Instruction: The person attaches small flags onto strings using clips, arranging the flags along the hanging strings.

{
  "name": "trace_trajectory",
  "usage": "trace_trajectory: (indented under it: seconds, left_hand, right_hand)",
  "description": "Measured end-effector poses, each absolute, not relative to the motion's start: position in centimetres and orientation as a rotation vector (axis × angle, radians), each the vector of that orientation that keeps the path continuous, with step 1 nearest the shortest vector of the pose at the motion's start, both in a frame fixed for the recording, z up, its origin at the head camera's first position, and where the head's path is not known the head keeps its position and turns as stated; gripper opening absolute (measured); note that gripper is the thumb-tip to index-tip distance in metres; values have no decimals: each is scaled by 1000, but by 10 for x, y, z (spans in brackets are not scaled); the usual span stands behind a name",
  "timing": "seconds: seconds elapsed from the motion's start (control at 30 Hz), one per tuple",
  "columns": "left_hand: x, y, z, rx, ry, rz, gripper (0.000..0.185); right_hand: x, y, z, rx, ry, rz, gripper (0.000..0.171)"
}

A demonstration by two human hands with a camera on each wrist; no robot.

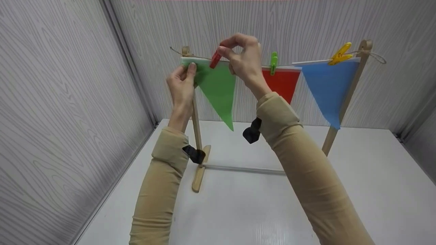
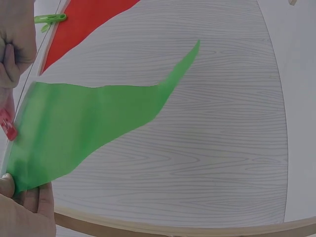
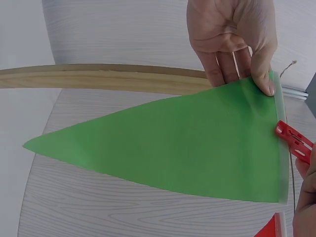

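My green triangular flag [image 1: 218, 88] hangs point-down from the string [image 1: 306, 63]. A red clothespin [image 1: 215, 59] sits tilted on its top edge.

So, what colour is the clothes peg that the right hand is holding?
Red. The peg pinched by the right hand shows best in the head view.

You pinch a red peg [image 1: 215, 59] at the top edge of a plain green flag [image 1: 218, 86]. Along the string, a plain red flag [image 1: 284, 83] hangs under a green peg [image 1: 273, 63], and a plain blue flag [image 1: 327, 88] under a yellow peg [image 1: 340, 53]. Each flag carries a white band along its top. The stand [image 1: 344, 98] is pale wood, the surface [image 1: 245, 207] glossy white, the walls [image 1: 61, 112] grey-white woodgrain. Your sleeves [image 1: 306, 177] are tan, with black straps [image 1: 252, 131].
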State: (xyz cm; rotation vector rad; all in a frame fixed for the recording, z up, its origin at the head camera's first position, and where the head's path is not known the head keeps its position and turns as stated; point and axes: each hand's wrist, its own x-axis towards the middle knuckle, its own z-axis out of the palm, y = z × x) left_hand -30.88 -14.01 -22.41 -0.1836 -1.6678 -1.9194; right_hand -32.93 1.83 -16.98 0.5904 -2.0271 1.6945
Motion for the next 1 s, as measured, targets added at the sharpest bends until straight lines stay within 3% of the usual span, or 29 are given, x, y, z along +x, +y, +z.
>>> trace_trajectory:
  seconds: [1.0]
  left_hand:
    - [-308,-138,-222,-177,-1689,-1844,28]
  right_hand:
    - [-322,20,-172,630,-2113,1598,20]
